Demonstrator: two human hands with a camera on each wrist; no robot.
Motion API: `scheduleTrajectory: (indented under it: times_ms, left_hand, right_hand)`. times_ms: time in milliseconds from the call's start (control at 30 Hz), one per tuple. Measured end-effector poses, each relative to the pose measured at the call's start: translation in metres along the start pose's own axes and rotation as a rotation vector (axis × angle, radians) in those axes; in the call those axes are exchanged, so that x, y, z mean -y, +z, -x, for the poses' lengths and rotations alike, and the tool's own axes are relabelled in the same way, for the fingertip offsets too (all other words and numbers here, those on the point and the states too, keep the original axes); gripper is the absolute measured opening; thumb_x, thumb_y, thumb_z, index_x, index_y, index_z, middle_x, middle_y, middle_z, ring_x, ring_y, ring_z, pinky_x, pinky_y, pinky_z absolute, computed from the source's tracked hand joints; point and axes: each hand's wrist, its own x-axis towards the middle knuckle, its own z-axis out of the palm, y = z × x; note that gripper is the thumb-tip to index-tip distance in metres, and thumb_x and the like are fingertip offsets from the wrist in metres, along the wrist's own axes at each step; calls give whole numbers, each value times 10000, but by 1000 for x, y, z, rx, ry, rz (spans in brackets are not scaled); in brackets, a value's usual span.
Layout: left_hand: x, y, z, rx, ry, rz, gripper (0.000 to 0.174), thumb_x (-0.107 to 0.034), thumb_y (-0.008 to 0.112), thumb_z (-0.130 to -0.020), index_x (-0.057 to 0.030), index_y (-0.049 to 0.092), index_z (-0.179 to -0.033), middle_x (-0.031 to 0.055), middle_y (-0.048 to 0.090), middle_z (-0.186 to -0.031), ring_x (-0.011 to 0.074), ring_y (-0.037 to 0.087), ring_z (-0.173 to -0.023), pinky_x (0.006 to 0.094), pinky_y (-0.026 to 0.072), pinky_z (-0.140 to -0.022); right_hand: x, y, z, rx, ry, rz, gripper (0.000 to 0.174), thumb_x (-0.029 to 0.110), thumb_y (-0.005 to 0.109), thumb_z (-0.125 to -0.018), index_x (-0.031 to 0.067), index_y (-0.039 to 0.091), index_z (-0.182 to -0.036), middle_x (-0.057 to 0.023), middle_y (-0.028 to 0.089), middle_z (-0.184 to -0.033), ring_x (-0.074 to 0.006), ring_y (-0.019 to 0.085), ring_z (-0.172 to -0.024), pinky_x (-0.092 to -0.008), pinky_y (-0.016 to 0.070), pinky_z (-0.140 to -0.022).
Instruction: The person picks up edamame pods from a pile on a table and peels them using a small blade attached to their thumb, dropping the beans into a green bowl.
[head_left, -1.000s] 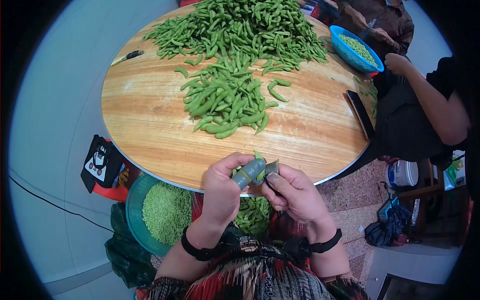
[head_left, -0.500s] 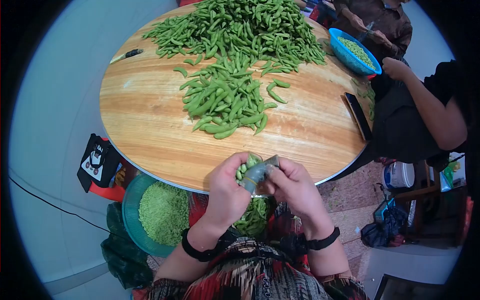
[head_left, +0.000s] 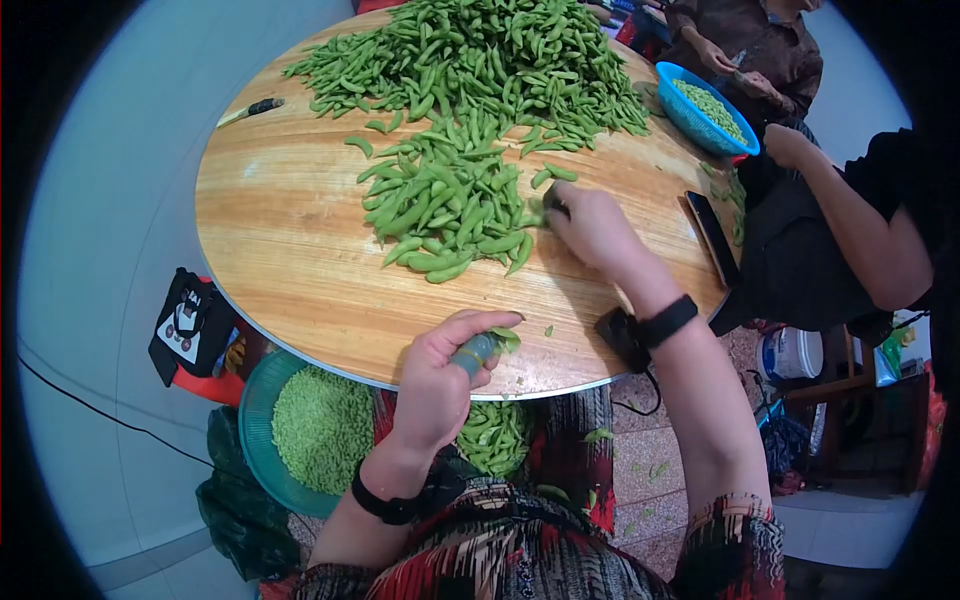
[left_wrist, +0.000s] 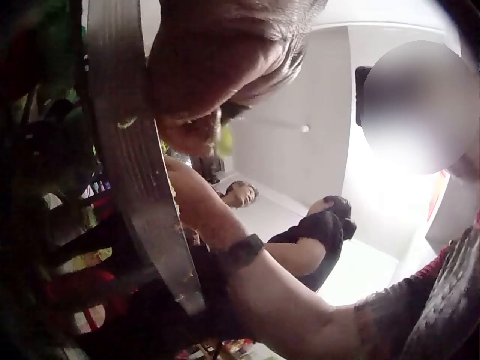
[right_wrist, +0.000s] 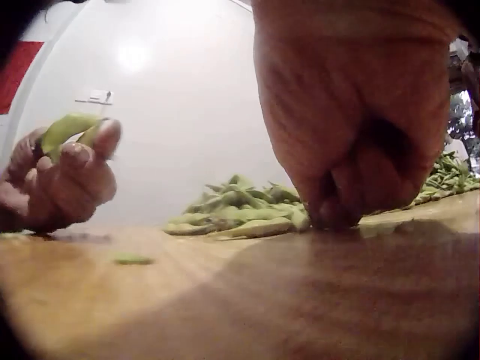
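Near the table's front edge, my left hand (head_left: 437, 385) pinches a green soybean pod (right_wrist: 69, 133), bent open in the right wrist view. One of its fingers wears a grey-green finger cover (head_left: 474, 354) with a yellow band. My right hand (head_left: 600, 232) is out over the table at the right side of the small pile of pods (head_left: 440, 205). A dark cover sits on one of its digits. Seen from the right wrist, its fingers curl down to the tabletop beside the pods; I cannot tell whether they grip one.
A large heap of pods (head_left: 490, 60) covers the back of the round wooden table (head_left: 290, 240). A knife (head_left: 250, 112) lies at left, a phone (head_left: 712, 238) at right. Below, a green basket (head_left: 255, 440) holds shelled beans. Two other people sit by a blue basket (head_left: 690, 118).
Both hands were together at the table's front edge, with beans showing by the left hand. My right hand has moved forward to the small pile; the left has stayed near the edge.
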Motion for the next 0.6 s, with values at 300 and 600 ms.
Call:
scheduleTrajectory:
  times_ms: [300, 600]
  left_hand:
    - [-1, 1, 16, 427, 224, -779, 237, -40, 600, -837, -22, 636, -1070, 36, 628, -901, 114, 573, -832, 245, 449, -764]
    - [-7, 19, 13, 46, 463, -937, 340, -65, 680, -765, -48, 633, -1101, 73, 594, -741, 176, 581, -702, 285, 464, -682]
  right_hand:
    - [41, -30, 69, 157, 63, 40, 201, 146, 577, -778, -33, 533, -858, -260, 599, -739, -412, 596, -730, -481, 471, -669]
    - [40, -27, 84, 141, 122, -472, 242, 207, 605, -803, -28, 581, -861, -142, 577, -580, -253, 584, -547, -359, 453, -523]
